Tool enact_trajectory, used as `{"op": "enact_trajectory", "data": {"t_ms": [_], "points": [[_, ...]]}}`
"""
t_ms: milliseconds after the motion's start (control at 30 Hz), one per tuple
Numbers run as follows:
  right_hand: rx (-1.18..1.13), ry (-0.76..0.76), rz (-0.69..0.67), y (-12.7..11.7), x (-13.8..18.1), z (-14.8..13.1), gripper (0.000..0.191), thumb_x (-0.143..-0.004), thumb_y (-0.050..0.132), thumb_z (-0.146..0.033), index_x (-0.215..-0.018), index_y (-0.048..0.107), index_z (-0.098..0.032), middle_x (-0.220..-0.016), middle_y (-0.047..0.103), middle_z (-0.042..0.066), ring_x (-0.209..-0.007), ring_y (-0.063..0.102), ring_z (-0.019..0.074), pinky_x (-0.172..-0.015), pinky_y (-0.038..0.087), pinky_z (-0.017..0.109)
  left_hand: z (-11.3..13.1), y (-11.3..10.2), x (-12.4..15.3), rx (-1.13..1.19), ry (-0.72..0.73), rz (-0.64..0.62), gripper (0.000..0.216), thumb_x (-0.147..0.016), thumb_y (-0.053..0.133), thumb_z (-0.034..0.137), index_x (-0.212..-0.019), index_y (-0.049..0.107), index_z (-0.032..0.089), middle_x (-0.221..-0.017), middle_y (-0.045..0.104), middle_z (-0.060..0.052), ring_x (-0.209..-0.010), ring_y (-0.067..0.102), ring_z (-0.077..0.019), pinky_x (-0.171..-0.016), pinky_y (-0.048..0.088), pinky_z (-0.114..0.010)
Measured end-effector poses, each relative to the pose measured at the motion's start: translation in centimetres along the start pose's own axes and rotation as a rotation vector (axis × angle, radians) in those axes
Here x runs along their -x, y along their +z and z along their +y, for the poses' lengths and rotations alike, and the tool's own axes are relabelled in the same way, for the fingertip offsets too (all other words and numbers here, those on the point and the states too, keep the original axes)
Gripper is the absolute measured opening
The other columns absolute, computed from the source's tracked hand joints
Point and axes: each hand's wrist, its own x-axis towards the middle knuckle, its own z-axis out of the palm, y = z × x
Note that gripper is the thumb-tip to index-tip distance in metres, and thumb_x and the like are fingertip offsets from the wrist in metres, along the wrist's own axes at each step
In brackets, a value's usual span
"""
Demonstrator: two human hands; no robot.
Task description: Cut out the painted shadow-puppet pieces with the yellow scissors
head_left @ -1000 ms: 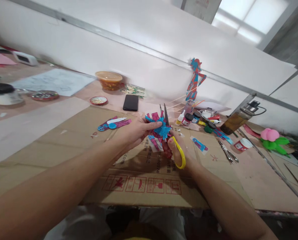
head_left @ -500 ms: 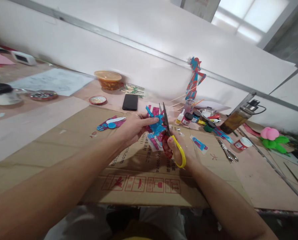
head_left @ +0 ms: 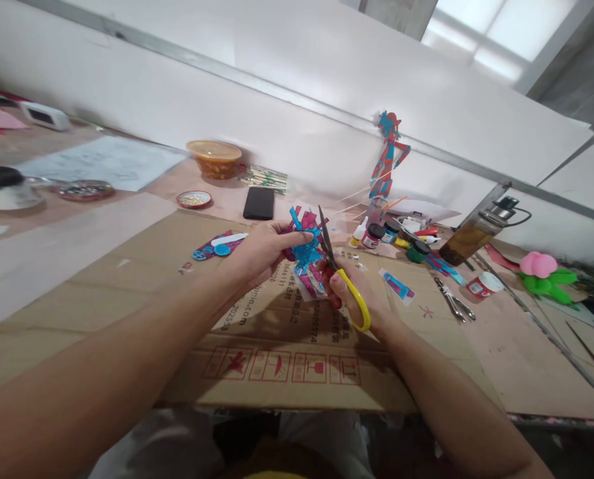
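My left hand (head_left: 261,249) pinches a blue and magenta painted cutout (head_left: 304,246) and holds it up over the flattened cardboard sheet (head_left: 257,332). My right hand (head_left: 351,299) grips yellow-handled scissors (head_left: 341,276), fingers through the loops, with the dark blades pointing up against the cutout's right edge. Small trimmed scraps (head_left: 309,285) lie on the cardboard just below both hands.
Painted strips (head_left: 220,245) and another small piece (head_left: 395,286) lie on the cardboard. Behind are a black phone (head_left: 259,203), an orange tub (head_left: 214,158), paint jars (head_left: 391,236), a figure puppet (head_left: 387,156) on the wall, a bottle (head_left: 476,233), pliers (head_left: 453,305) and a pink toy (head_left: 543,269).
Both hands have drifted slightly left and up. The cutout has turned in my left hand and the scissor blades have closed further on its edge.
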Motion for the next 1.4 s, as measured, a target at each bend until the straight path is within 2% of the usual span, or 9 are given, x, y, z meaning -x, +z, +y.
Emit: {"op": "enact_trajectory", "data": {"t_ms": [67,167,300,467,633,800,967,1200,1400], "points": [[0.012,-0.001,0.004,0.0,0.2,0.5,0.076,-0.107,0.039,-0.089,-0.122,0.073,-0.024,-0.085,0.066,0.008,-0.082,0.063,0.0293,-0.082,0.06,0.045,0.1,0.0,0.0,-0.006,-0.01,0.007,0.019,-0.059,0.099,0.025,-0.063,0.08,0.022,-0.068,0.071,-0.001,-0.059,0.053,-0.0112,-0.054,0.039,-0.025],[0.02,0.032,-0.026,0.0,0.4,1.1,0.069,-0.109,0.04,-0.085,-0.119,0.07,-0.024,-0.078,0.062,0.005,-0.074,0.059,0.0267,-0.078,0.058,0.043,0.3,0.2,0.2,0.016,-0.038,0.006,0.021,-0.056,0.101,0.026,-0.066,0.083,0.022,-0.071,0.076,-0.003,-0.062,0.059,-0.0129,-0.056,0.044,-0.025],[0.033,0.032,0.004,0.0,0.5,1.1,0.064,-0.108,0.044,-0.083,-0.116,0.067,-0.024,-0.082,0.065,0.004,-0.073,0.058,0.0253,-0.078,0.057,0.043,0.6,0.5,0.4,0.053,-0.063,-0.025,0.028,-0.053,0.105,0.029,-0.071,0.085,0.021,-0.081,0.083,-0.005,-0.069,0.067,-0.0164,-0.064,0.054,-0.027],[-0.001,0.035,0.004,0.0,0.3,0.5,0.055,-0.108,0.049,-0.079,-0.11,0.063,-0.027,-0.078,0.065,0.002,-0.071,0.058,0.0242,-0.077,0.057,0.041,0.4,0.3,0.4,0.053,-0.05,-0.034,0.031,-0.055,0.107,0.031,-0.072,0.084,0.021,-0.08,0.083,-0.006,-0.068,0.069,-0.017,-0.064,0.055,-0.029],[-0.068,0.049,-0.049,-0.2,-0.1,-1.2,0.062,-0.107,0.043,-0.085,-0.102,0.064,-0.027,-0.072,0.06,0.002,-0.067,0.055,0.0244,-0.066,0.052,0.039,0.1,0.0,0.2,0.028,-0.051,0.006,0.025,-0.06,0.105,0.027,-0.072,0.083,0.021,-0.077,0.08,-0.006,-0.062,0.065,-0.0148,-0.058,0.049,-0.027],[-0.164,0.02,-0.072,-0.5,-0.5,-3.5,0.066,-0.108,0.04,-0.085,-0.108,0.071,-0.027,-0.078,0.064,0.006,-0.072,0.061,0.0257,-0.056,0.051,0.035,0.5,0.0,0.3,0.057,-0.057,-0.057,0.027,-0.058,0.105,0.027,-0.073,0.085,0.019,-0.083,0.084,-0.008,-0.071,0.071,-0.0168,-0.068,0.058,-0.028],[-0.219,0.045,-0.177,-0.9,-0.8,-4.7,0.077,-0.103,0.038,-0.095,-0.112,0.07,-0.026,-0.074,0.06,0.004,-0.058,0.049,0.0204,-0.047,0.044,0.032,0.8,0.0,0.4,0.051,-0.055,-0.055,0.032,-0.053,0.108,0.027,-0.072,0.084,0.02,-0.08,0.084,-0.007,-0.068,0.071,-0.0177,-0.066,0.059,-0.029],[-0.174,0.02,-0.132,-1.0,-0.7,-3.8,0.074,-0.102,0.045,-0.094,-0.118,0.07,-0.026,-0.08,0.063,0.004,-0.06,0.049,0.0201,-0.053,0.046,0.033,0.8,-0.1,0.2,0.027,-0.06,-0.05,0.032,-0.053,0.108,0.027,-0.074,0.084,0.021,-0.082,0.085,-0.008,-0.069,0.074,-0.0197,-0.065,0.059,-0.03],[-0.199,0.04,-0.13,-0.6,-0.7,-2.7,0.073,-0.099,0.048,-0.095,-0.104,0.069,-0.026,-0.074,0.059,0.002,-0.058,0.051,0.0199,-0.05,0.046,0.032,0.9,0.0,0.3,0.034,-0.06,-0.064,0.033,-0.053,0.108,0.028,-0.076,0.086,0.021,-0.084,0.086,-0.008,-0.071,0.075,-0.0203,-0.067,0.061,-0.031]]}}
